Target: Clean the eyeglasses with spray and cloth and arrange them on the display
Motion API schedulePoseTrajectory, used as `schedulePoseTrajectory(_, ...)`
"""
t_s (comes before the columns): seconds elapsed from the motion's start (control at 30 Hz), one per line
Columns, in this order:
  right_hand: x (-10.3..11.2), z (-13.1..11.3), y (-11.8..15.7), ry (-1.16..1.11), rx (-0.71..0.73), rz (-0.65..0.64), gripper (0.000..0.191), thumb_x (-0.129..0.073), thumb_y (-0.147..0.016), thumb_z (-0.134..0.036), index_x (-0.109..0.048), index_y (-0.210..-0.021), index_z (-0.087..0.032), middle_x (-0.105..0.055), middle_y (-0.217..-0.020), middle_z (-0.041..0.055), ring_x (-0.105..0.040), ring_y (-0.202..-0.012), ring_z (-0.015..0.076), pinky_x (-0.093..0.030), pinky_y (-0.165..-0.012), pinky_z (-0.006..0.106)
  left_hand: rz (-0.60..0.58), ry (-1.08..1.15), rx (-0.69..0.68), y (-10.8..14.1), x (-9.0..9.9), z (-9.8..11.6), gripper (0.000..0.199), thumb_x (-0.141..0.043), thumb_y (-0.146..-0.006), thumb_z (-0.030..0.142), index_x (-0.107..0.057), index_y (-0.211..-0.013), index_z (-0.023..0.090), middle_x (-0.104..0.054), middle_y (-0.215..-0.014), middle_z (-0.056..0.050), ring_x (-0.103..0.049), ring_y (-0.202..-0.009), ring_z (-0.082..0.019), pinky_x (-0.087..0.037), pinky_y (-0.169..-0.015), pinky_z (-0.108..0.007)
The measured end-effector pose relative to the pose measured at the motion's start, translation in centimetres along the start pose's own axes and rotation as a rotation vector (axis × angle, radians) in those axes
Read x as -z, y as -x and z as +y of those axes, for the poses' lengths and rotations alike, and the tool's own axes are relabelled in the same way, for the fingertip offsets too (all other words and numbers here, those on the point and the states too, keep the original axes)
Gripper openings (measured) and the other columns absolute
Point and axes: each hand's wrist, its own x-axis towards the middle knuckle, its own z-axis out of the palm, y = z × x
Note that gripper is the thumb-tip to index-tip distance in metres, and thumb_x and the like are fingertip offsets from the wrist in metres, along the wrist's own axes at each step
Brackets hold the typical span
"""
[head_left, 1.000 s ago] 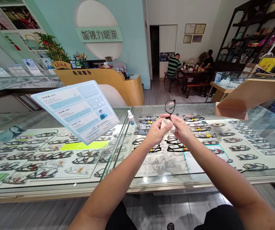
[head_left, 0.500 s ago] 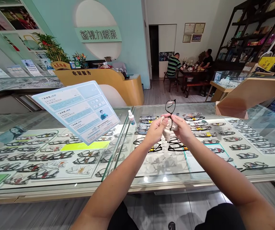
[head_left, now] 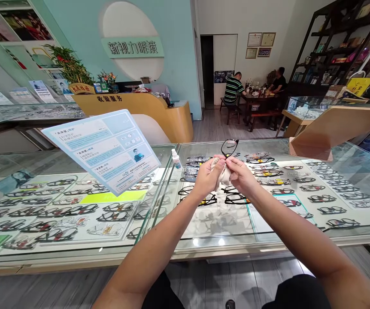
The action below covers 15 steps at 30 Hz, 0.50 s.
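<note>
Right of the bottle point(head_left: 176, 159), the cloth point(head_left: 223, 177) is being pinched by the left hand's point(head_left: 207, 175) closed fingers and the glasses point(head_left: 229, 148) are seemingly being gripped by the right hand's point(head_left: 242, 174) closed fingertips. Light, even pressure is being called for.

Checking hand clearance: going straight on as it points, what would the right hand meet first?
The cloth, which the right hand seems to touch; next in line, likely the left hand, though depth is unclear.

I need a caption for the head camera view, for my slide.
Two hands hold eyeglasses and a cloth above a glass display case.
</note>
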Motion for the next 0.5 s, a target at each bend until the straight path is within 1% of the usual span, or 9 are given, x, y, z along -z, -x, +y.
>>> schedulePoseTrajectory(0.1,0.5,-0.1,-0.4,-0.019,-0.003,-0.007,0.035,-0.095,-0.076,-0.051,-0.074,-0.086,-0.026,-0.082,-0.123,0.0053,-0.074,-0.091,0.0213,-0.057,-0.073,0.031,-0.046,0.044,0.025,-0.2,0.0,0.2,0.066,-0.08,-0.08,0.08,-0.074,-0.103,0.019,-0.068,-0.089,-0.003,-0.06,-0.077,-0.015,-0.051,-0.071,-0.027)
schedulePoseTrajectory(0.2,1.2,-0.2,-0.7,-0.029,-0.02,0.005,0.033,-0.094,-0.078,-0.05,-0.075,-0.09,-0.026,-0.082,-0.119,0.004,-0.072,-0.084,0.0176,-0.056,-0.071,0.027,-0.109,0.073,0.042,-0.2,0.1,0.4,0.067,-0.081,-0.081,0.078,-0.074,-0.114,0.02,-0.072,-0.104,-0.006,-0.065,-0.087,-0.018,-0.054,-0.078,-0.028)
schedulePoseTrajectory(0.27,1.4,-0.2,-0.8,-0.029,-0.026,0.007,0.033,-0.094,-0.079,-0.05,-0.075,-0.092,-0.026,-0.082,-0.121,0.0036,-0.07,-0.08,0.0161,-0.055,-0.068,0.027,-0.141,0.07,0.04,-0.1,0.1,0.4,0.069,-0.084,-0.081,0.075,-0.072,-0.121,0.02,-0.072,-0.108,-0.006,-0.064,-0.086,-0.016,-0.054,-0.078,-0.027)
schedulePoseTrajectory(0.33,1.2,-0.2,-0.7,-0.037,-0.019,-0.009,0.033,-0.095,-0.079,-0.049,-0.074,-0.088,-0.026,-0.081,-0.125,0.0032,-0.067,-0.077,0.0151,-0.054,-0.065,0.026,-0.142,0.053,0.034,0.0,0.2,0.4,0.07,-0.085,-0.082,0.071,-0.07,-0.126,0.019,-0.071,-0.102,-0.004,-0.062,-0.079,-0.014,-0.051,-0.074,-0.026)
schedulePoseTrajectory(0.37,1.1,-0.2,-0.6,-0.043,-0.016,-0.021,0.033,-0.095,-0.078,-0.049,-0.073,-0.086,-0.025,-0.081,-0.123,0.0031,-0.067,-0.077,0.0149,-0.053,-0.065,0.026,-0.129,0.037,0.027,0.1,0.2,0.3,0.069,-0.084,-0.083,0.071,-0.07,-0.126,0.019,-0.07,-0.098,-0.003,-0.06,-0.075,-0.014,-0.05,-0.071,-0.026)
schedulePoseTrajectory(0.43,0.8,-0.3,-0.4,-0.053,-0.013,-0.038,0.035,-0.097,-0.075,-0.049,-0.073,-0.082,-0.025,-0.082,-0.111,0.0029,-0.066,-0.076,0.015,-0.053,-0.067,0.026,-0.081,-0.006,-0.005,0.1,0.3,0.3,0.067,-0.08,-0.086,0.073,-0.072,-0.122,0.018,-0.07,-0.093,-0.003,-0.06,-0.073,-0.014,-0.049,-0.07,-0.027)
schedulePoseTrajectory(0.5,0.6,-0.4,-0.3,-0.051,-0.02,-0.028,0.037,-0.099,-0.073,-0.049,-0.073,-0.081,-0.024,-0.079,-0.091,0.0012,-0.063,-0.071,0.0144,-0.053,-0.067,0.026,-0.031,-0.051,-0.049,0.0,0.3,0.3,0.068,-0.074,-0.088,0.078,-0.076,-0.117,0.017,-0.075,-0.098,-0.006,-0.065,-0.081,-0.017,-0.053,-0.077,-0.029)
